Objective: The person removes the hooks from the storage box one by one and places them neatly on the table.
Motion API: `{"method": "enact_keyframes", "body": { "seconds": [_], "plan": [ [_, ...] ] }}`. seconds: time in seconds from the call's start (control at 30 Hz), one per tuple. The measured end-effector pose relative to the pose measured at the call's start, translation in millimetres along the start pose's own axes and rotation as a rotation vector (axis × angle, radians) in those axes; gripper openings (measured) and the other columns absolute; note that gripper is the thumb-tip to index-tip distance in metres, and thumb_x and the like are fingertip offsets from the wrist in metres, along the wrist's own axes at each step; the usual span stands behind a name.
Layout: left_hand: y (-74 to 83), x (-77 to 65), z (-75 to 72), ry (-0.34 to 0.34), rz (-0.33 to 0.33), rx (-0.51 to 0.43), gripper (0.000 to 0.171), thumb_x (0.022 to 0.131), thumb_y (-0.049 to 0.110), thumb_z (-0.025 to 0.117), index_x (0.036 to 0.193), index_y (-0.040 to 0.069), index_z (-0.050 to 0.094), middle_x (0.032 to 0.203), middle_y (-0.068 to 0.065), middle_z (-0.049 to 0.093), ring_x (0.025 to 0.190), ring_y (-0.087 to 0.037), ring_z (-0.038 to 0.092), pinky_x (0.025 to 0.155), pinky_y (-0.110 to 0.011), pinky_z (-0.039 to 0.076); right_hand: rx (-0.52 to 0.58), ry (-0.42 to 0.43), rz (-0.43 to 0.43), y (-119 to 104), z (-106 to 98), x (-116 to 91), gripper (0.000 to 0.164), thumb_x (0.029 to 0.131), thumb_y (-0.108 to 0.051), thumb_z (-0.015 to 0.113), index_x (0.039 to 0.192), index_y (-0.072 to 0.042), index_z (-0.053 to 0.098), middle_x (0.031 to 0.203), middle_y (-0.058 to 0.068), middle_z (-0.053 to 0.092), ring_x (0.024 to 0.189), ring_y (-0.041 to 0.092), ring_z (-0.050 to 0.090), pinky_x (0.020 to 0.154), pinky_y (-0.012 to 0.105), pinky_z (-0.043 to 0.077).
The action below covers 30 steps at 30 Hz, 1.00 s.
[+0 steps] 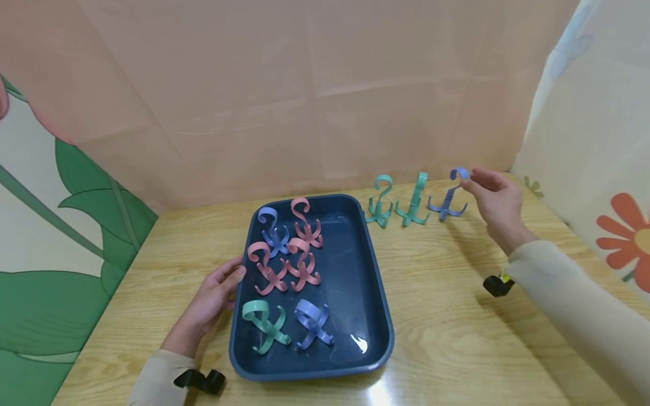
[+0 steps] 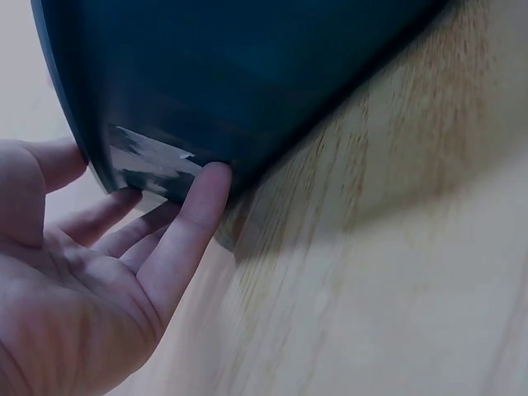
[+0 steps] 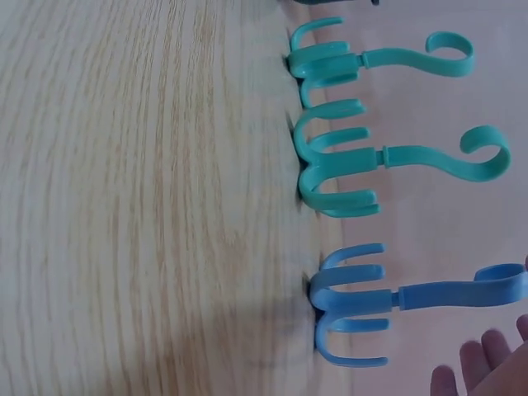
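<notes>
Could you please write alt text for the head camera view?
A person's right hand pinches the curled top of a blue pronged hook standing beside two green hooks on a wooden table, while the left hand holds the side of a dark blue tray containing three pink hooks, two blue hooks and one green hook.

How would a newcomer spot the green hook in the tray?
On the table sits a dark blue tray. In its near left corner, left of a blue hook, is the green hook. It alone is green there; every other hook in the tray is pink or blue.
</notes>
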<state>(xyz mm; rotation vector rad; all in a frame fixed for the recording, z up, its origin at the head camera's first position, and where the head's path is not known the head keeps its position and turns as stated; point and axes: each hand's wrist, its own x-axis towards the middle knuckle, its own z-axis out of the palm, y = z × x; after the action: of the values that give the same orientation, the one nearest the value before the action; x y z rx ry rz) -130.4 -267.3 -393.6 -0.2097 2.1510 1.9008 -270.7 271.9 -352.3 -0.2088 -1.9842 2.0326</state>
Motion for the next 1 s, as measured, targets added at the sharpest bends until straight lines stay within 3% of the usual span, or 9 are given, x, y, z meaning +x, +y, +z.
{"method": "enact_keyframes", "body": {
  "seconds": [0.2,0.4,0.53,0.77,1.0],
  "plan": [
    [1.1,-0.2,-0.5,0.004,-0.006,-0.002,0.06,0.105,0.042,0.052,0.156,0.014,0.037,0.148,-0.017,0.048,0.116,-0.026,0.064,0.082,-0.041,0.058,-0.248,-0.026,-0.032,-11.3,-0.8,-7.0,0.061,0.093,-0.028,0.074,0.149,-0.02,0.049,0.148,-0.004,0.048,0.138,0.012,0.038,0.108,0.018,0.034],
    [1.7,-0.2,-0.5,0.006,-0.009,0.001,0.058,0.105,0.042,0.051,0.155,0.015,0.038,0.148,-0.017,0.048,0.118,-0.028,0.063,0.083,-0.041,0.058,-0.286,-0.069,-0.085,-24.4,2.2,-19.8,0.068,0.095,-0.027,0.071,0.155,-0.023,0.039,0.161,-0.006,0.032,0.149,0.009,0.019,0.12,0.03,0.015],
    [0.4,0.0,-0.2,0.002,-0.001,0.0,0.06,0.105,0.042,0.052,0.155,0.015,0.037,0.148,-0.017,0.048,0.118,-0.028,0.063,0.083,-0.041,0.058,-0.292,-0.084,-0.12,-32.4,5.5,-29.3,0.066,0.095,-0.027,0.071,0.154,-0.023,0.04,0.16,-0.008,0.033,0.149,0.008,0.02,0.121,0.032,0.01],
    [0.5,-0.1,-0.4,-0.003,0.003,-0.002,0.06,0.105,0.042,0.052,0.155,0.014,0.037,0.148,-0.017,0.048,0.119,-0.03,0.062,0.083,-0.042,0.058,-0.318,-0.113,-0.164,-43.4,12.8,-46.6,0.063,0.095,-0.029,0.071,0.152,-0.024,0.044,0.16,-0.006,0.034,0.148,0.01,0.023,0.121,0.038,0.013],
    [0.8,-0.5,-0.3,-0.003,-0.001,-0.003,0.061,0.105,0.043,0.052,0.156,0.014,0.036,0.149,-0.017,0.047,0.121,-0.03,0.061,0.084,-0.042,0.057,-0.266,-0.148,-0.229,-51.5,24.0,-65.7,0.055,0.094,-0.021,0.073,0.146,-0.019,0.053,0.155,-0.002,0.043,0.147,0.013,0.028,0.121,0.044,0.015]
  ]
}}
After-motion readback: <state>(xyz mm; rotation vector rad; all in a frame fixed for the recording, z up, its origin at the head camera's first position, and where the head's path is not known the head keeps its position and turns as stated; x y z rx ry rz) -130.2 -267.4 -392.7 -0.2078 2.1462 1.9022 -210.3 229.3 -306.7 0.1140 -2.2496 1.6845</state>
